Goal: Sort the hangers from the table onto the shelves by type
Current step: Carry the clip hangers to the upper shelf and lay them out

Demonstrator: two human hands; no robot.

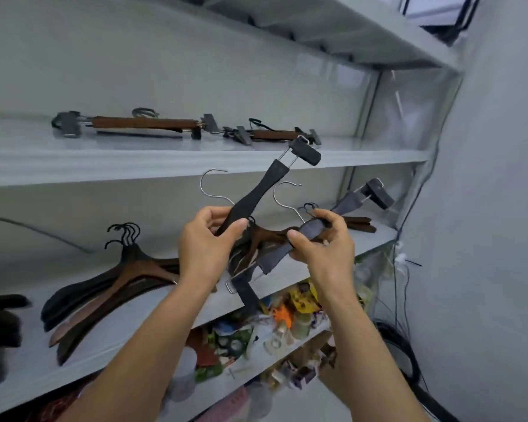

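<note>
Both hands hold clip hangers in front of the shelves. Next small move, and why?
Probably lift the left hand's black clip hanger to the upper shelf and lay it beside the brown clip hangers. The middle shelf holds clipless coat hangers, so clip types seem to belong above. The right hand grips a second clip hanger, which could follow.

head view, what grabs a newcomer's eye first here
Mid-frame, the left hand grips a black clip hanger and the right hand a dark grey clip hanger. On the upper shelf lie brown clip hangers; coat hangers are stacked lower left.
</note>
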